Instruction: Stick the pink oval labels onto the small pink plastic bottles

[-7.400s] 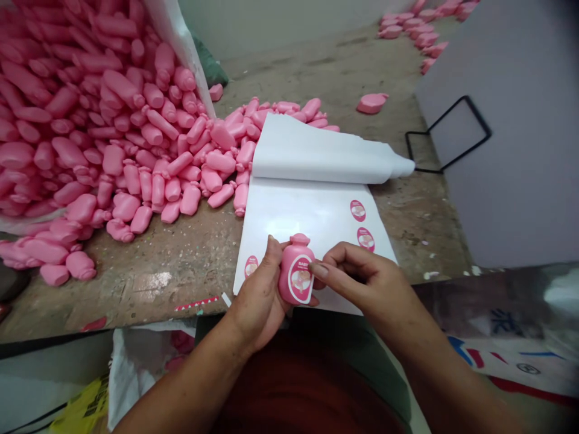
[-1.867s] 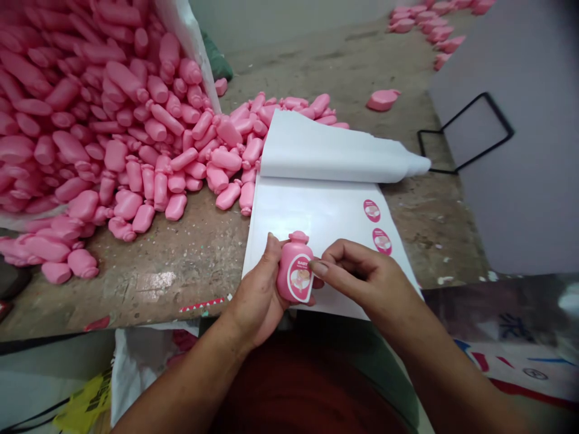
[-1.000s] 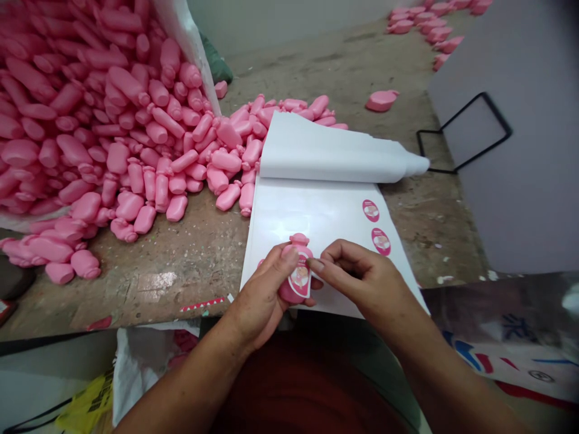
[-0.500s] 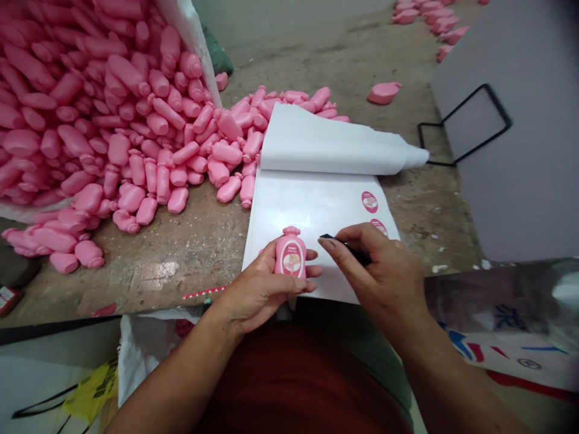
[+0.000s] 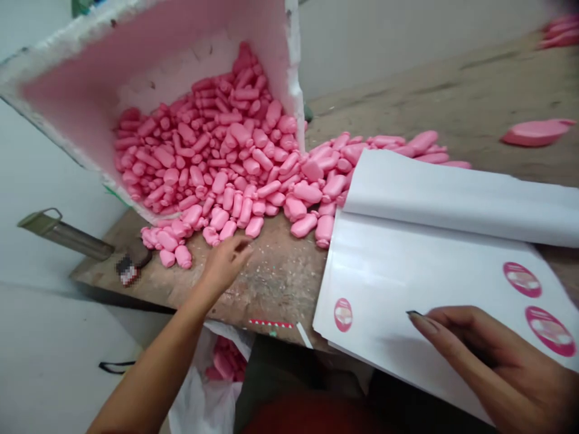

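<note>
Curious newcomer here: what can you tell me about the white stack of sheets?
The stack of sheets looks like smooth, slightly shiny paper. It lies on the worn table, its far part turned back in a loose fold. Three pink oval labels show, one at left, two at right. The right hand is over its near side; contact is unclear.

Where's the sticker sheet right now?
In the head view, the sticker sheet lies on the table at right, beside loose pink bottles, with the right hand over it.
</note>
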Action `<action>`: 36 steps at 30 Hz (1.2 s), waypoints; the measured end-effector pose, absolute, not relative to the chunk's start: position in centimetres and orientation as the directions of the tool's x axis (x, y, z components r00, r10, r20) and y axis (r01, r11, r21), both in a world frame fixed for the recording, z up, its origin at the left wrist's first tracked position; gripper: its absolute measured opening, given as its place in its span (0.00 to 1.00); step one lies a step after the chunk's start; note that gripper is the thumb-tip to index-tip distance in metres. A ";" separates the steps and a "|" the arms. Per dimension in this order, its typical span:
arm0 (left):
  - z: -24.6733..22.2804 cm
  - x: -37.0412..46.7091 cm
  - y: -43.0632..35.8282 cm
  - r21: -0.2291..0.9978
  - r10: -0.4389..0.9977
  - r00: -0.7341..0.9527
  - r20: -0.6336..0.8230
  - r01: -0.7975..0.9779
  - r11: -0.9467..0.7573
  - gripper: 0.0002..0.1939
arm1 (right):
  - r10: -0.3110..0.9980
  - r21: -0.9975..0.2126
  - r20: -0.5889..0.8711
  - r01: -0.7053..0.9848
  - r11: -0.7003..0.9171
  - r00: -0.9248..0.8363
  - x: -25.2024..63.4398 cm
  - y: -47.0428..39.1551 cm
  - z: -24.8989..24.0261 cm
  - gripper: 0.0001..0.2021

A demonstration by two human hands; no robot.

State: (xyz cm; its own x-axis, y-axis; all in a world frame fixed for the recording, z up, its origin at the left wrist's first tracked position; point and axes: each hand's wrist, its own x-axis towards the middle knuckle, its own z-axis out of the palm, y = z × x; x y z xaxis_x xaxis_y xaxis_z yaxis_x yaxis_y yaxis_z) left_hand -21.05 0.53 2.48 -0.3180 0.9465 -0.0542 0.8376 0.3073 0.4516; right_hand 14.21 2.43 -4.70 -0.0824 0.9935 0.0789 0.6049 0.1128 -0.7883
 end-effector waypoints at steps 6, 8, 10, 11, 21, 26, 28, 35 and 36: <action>-1.5 -20.7 10.0 0.348 0.910 -0.415 0.025 0.856 0.381 0.20 | 0.955 -0.721 -0.016 0.665 0.195 -0.298 12.3 1.5 -3.1 0.16; -1.7 -20.9 10.3 0.344 0.907 -0.421 0.009 0.853 0.392 0.21 | 0.953 -0.668 -0.018 0.713 0.214 -0.303 12.1 1.7 -3.0 0.14; -1.5 -21.0 9.5 0.336 0.904 -0.428 0.003 0.852 0.402 0.24 | 0.956 -0.612 -0.005 0.757 0.230 -0.294 12.4 1.9 -3.0 0.12; -1.3 -20.8 8.9 0.342 0.902 -0.431 0.012 0.849 0.402 0.26 | 0.956 -0.592 -0.006 0.772 0.232 -0.292 12.6 2.0 -3.1 0.12; -0.2 -7.0 3.5 0.754 0.872 -0.049 -0.488 -0.526 0.392 0.13 | 0.946 -0.457 0.056 0.835 0.308 -0.319 11.8 2.0 -2.8 0.08; -1.4 -4.8 4.1 0.680 0.855 -0.004 -0.519 -0.608 0.410 0.16 | 0.915 -0.356 0.175 0.843 0.404 -0.364 11.3 2.1 -3.1 0.10; -1.7 -4.9 4.1 0.680 0.850 -0.014 -0.526 -0.608 0.411 0.16 | 0.909 -0.341 0.193 0.844 0.415 -0.369 11.3 2.0 -3.2 0.10; -1.7 -4.9 4.0 0.668 0.850 -0.008 -0.526 -0.622 0.408 0.16 | 0.906 -0.318 0.196 0.850 0.421 -0.375 11.1 2.0 -3.1 0.11; -1.8 -4.9 4.0 0.669 0.852 -0.006 -0.523 -0.622 0.407 0.17 | 0.902 -0.310 0.203 0.849 0.428 -0.380 11.0 2.0 -3.1 0.10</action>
State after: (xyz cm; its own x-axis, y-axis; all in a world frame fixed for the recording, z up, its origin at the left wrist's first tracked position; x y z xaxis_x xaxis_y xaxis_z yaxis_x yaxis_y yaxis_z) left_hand -4.91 4.03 -1.79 -0.0059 0.8520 -0.5235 -0.6221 0.4067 0.6690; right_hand 11.01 2.04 -3.14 -0.3805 0.9021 0.2035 0.8490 0.4280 -0.3099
